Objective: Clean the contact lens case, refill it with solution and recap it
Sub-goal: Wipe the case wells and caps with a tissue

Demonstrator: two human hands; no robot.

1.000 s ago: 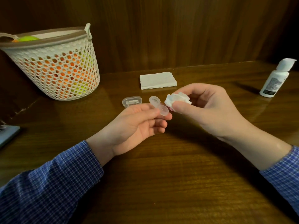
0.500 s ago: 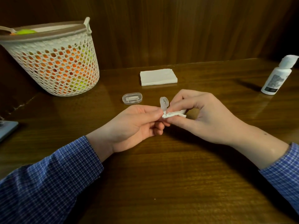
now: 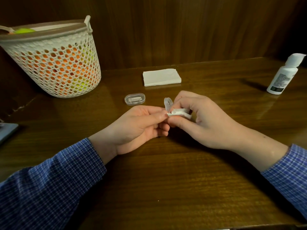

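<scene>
My left hand (image 3: 137,125) pinches a small clear contact lens case (image 3: 168,103) by its lower end, above the middle of the wooden table. One round well sticks up between my two hands; the other end is hidden by my fingers. My right hand (image 3: 201,120) grips a crumpled white tissue (image 3: 179,113) and presses it against the case's lower part. A white solution bottle (image 3: 282,75) with a flip cap stands at the far right of the table.
A clear oval plastic box (image 3: 134,99) lies just behind my left hand. A folded white napkin (image 3: 161,77) lies further back. A white mesh basket (image 3: 54,60) with orange and yellow contents stands at the back left. A grey object (image 3: 7,131) shows at the left edge.
The case tipped up from lying flat in my left fingers to standing on end. My right hand brought the tissue down onto its lower part and closed around it.
</scene>
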